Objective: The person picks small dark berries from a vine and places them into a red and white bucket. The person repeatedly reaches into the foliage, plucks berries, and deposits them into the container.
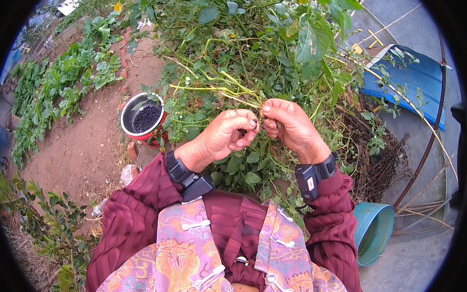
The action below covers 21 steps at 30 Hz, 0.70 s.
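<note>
Small dark berries (242,132) lie in the curled fingers of my left hand (231,132), and its thumb and forefinger pinch one more. Close beside it, almost touching, my right hand (290,123) grips the ends of thin green plant stems (235,92). Both hands are in front of me, over a dense leafy plant (252,158). To the left of my left hand stands a red bucket with a pale rim (142,135), partly filled with small dark berries (147,118). A strap with a black device is on each wrist.
Rows of leafy green vegetables (66,78) grow in bare soil (79,152) at the left. A blue curved sheet (413,82) and a pile of dry roots (379,162) lie at the right. A teal plastic bucket (390,228) rests on its side on the concrete (414,264).
</note>
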{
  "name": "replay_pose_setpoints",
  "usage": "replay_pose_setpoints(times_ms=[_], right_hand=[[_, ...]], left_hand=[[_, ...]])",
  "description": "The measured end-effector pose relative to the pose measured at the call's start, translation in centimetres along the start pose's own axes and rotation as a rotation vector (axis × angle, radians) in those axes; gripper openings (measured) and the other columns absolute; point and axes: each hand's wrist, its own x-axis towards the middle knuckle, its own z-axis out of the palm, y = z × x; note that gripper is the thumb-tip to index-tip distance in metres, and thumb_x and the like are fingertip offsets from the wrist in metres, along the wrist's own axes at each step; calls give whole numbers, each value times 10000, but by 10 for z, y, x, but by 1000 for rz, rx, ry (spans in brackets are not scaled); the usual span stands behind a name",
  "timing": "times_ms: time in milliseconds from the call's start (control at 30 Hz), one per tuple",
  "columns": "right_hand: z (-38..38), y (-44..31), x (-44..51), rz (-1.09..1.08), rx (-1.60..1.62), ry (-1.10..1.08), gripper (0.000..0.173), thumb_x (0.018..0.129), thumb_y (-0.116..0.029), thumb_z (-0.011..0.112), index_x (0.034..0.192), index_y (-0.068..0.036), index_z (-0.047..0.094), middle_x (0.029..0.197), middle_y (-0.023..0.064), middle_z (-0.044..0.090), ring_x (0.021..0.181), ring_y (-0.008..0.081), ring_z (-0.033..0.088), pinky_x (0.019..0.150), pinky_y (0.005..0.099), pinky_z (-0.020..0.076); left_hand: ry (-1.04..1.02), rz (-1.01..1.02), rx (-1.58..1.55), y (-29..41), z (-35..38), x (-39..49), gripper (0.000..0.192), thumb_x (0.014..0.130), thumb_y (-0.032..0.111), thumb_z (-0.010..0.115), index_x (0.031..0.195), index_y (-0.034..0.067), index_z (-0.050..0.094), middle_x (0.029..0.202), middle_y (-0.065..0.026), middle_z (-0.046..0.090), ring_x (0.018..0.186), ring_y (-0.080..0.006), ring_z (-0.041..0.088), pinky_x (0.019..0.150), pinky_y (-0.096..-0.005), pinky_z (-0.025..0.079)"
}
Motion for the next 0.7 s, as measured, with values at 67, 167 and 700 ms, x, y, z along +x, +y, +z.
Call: replay_pose_setpoints(times_ms=[67, 167, 700], right_hand=[[-1, 1, 1, -7, 31, -13, 117, 909, -172, 556, 855, -67, 561, 604, -49, 470, 503, 47, 397, 463, 189, 306], [-1, 1, 2, -5, 30, -20, 125, 904, -182, 563, 848, -71, 567, 593, -52, 467, 499, 45, 396, 465, 188, 305], [8, -4, 18, -135, -699, -16, 169, 852, -172, 588, 841, -4, 608, 666, -35, 530, 626, 43, 446, 550, 227, 383]], left_hand=[[-34, 23, 6, 0, -2, 0, 77, 826, 136, 544, 814, 64, 568, 654, -25, 535, 457, -70, 400, 376, -182, 263], [-37, 33, -35, 0, -3, -1, 83, 824, 132, 538, 816, 55, 568, 652, -26, 532, 459, -71, 399, 377, -182, 266], [85, -22, -19, 1, -8, -7, 202, 877, 225, 522, 825, 35, 565, 662, -34, 525, 457, -79, 397, 369, -184, 254]])
